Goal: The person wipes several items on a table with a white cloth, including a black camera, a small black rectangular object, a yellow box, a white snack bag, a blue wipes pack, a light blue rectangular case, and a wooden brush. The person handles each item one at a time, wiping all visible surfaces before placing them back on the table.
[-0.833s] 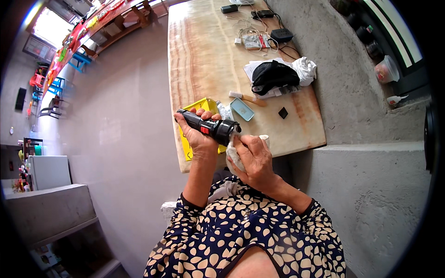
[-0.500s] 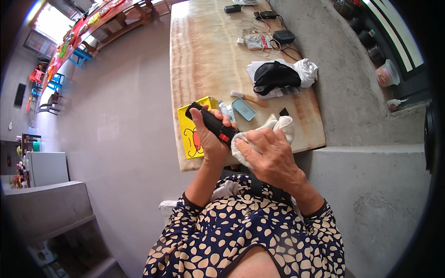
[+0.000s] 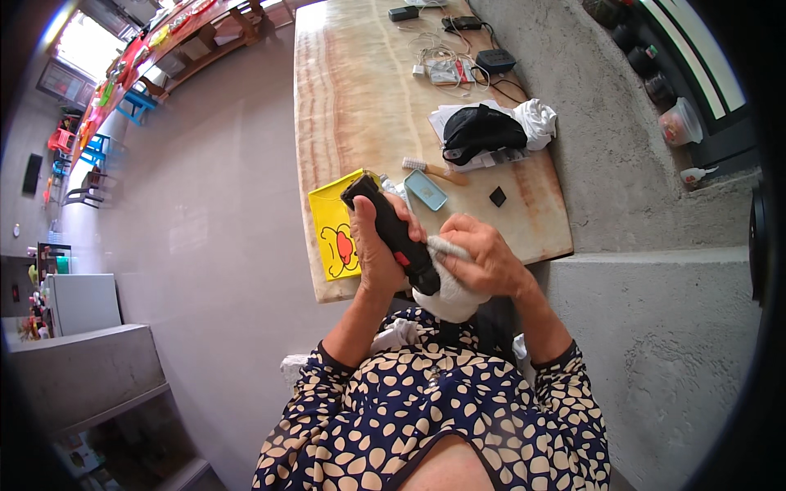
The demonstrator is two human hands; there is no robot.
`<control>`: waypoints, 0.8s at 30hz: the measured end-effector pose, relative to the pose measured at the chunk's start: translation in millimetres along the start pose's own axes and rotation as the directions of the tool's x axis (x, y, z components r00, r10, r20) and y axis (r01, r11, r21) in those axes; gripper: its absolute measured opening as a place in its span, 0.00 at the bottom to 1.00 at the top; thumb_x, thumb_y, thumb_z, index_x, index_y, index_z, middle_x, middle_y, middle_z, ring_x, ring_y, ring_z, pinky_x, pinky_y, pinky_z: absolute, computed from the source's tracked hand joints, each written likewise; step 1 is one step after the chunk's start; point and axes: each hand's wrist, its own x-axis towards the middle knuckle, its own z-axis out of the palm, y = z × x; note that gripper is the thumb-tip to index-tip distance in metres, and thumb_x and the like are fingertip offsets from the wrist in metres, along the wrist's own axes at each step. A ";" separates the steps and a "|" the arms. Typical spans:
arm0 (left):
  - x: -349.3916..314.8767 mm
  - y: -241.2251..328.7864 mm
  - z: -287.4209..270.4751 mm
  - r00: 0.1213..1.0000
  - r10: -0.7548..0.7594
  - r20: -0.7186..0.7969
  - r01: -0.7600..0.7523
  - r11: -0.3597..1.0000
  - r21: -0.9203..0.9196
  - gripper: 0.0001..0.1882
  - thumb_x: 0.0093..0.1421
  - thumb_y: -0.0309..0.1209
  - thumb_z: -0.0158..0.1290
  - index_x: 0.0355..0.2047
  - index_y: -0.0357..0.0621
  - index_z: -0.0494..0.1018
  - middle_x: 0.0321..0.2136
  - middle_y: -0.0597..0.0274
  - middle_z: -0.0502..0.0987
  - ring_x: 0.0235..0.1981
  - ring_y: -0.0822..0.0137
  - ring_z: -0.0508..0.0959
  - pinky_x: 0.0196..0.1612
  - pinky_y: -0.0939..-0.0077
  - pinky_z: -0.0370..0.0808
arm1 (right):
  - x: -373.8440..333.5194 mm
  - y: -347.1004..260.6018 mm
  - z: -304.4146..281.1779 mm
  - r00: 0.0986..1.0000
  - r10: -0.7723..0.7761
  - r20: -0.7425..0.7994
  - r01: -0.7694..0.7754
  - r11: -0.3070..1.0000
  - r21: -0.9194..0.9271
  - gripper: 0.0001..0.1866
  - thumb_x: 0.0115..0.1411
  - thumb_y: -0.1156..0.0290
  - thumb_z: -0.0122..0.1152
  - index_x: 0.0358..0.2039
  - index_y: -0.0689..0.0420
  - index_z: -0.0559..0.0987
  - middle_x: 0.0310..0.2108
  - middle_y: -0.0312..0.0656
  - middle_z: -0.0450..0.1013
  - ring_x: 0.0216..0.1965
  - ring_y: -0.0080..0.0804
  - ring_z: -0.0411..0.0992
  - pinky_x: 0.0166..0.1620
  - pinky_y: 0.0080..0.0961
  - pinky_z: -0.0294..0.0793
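Note:
My left hand [image 3: 375, 255] is wrapped round a black handheld device [image 3: 391, 227] with a small red button; its exact kind does not show. It slants down from upper left to lower right. A white cloth [image 3: 452, 296] is bunched in my right hand [image 3: 483, 255], pressed against the device's lower end. Just beyond my hands on the table lie a light-blue rectangular case [image 3: 426, 190], a brush [image 3: 449, 174] with a wooden handle and a small black diamond-shaped piece [image 3: 498, 196]. A yellow item [image 3: 329, 214] with a cartoon drawing lies left of the device.
The marbled table [image 3: 348, 98] carries a black pouch [image 3: 483, 135], a white bundled cloth [image 3: 538, 123], and tangled cables [image 3: 446, 57] with a black adapter [image 3: 496, 60]. A concrete ledge [image 3: 647, 295] adjoins on the right. A white cabinet [image 3: 84, 301] stands far left.
The cloth and my right hand have moved down along the device's lower end, uncovering the black diamond-shaped piece on the table. The device has tipped more steeply in my left hand.

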 end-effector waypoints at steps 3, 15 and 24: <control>7.5 -10.8 -14.1 0.991 0.076 -0.108 -0.080 0.996 -0.031 0.28 0.63 0.57 0.46 0.26 0.42 0.63 0.18 0.62 0.68 0.17 0.70 0.71 0.22 0.75 0.72 | -2.7 -37.1 12.0 0.984 -0.173 -0.037 0.120 0.808 -0.577 0.13 0.47 0.71 0.62 0.34 0.61 0.79 0.33 0.41 0.72 0.37 0.36 0.70 0.36 0.35 0.66; 15.8 -10.9 -23.9 0.992 -0.019 0.126 0.025 0.999 -0.042 0.26 0.63 0.57 0.45 0.38 0.42 0.69 0.32 0.60 0.74 0.33 0.65 0.76 0.38 0.68 0.76 | 1.8 -33.4 10.1 0.997 0.020 -0.078 -0.046 0.937 -0.345 0.12 0.50 0.69 0.63 0.37 0.55 0.79 0.37 0.40 0.72 0.39 0.38 0.70 0.37 0.35 0.70; 16.7 -14.8 -29.9 0.990 -0.036 0.139 0.031 0.999 0.036 0.34 0.60 0.64 0.41 0.45 0.44 0.69 0.48 0.60 0.72 0.56 0.63 0.68 0.57 0.60 0.67 | 10.6 -6.9 -2.3 0.990 0.129 0.057 -0.122 0.986 -0.117 0.11 0.53 0.67 0.62 0.36 0.55 0.79 0.35 0.43 0.71 0.39 0.44 0.70 0.41 0.38 0.72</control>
